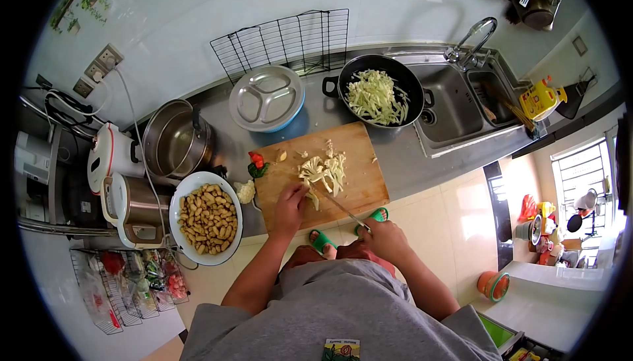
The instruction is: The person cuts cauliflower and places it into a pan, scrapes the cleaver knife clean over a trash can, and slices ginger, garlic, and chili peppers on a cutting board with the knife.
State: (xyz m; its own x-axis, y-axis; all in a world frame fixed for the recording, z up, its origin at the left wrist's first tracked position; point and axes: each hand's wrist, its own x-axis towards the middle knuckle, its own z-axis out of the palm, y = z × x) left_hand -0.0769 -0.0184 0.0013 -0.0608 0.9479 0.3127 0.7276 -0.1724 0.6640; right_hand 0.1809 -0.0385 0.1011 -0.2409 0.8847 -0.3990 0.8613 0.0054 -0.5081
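Note:
My right hand is wrapped around the handle of a kitchen knife, whose blade slants up and left over the wooden cutting board. At the board's front edge my left hand has its fingers curled down against a pale piece of vegetable by the knife tip. Cut pale vegetable pieces, which look like cauliflower, lie just beyond the blade. A red and green pepper and a small garlic-like clove rest near the board's left side. A cauliflower chunk sits left of the board.
A black wok with shredded pale-green vegetable stands behind, beside the sink. A divided metal plate tops a blue bowl. To the left are a bowl of peanuts in shells, a steel pot and a rice cooker.

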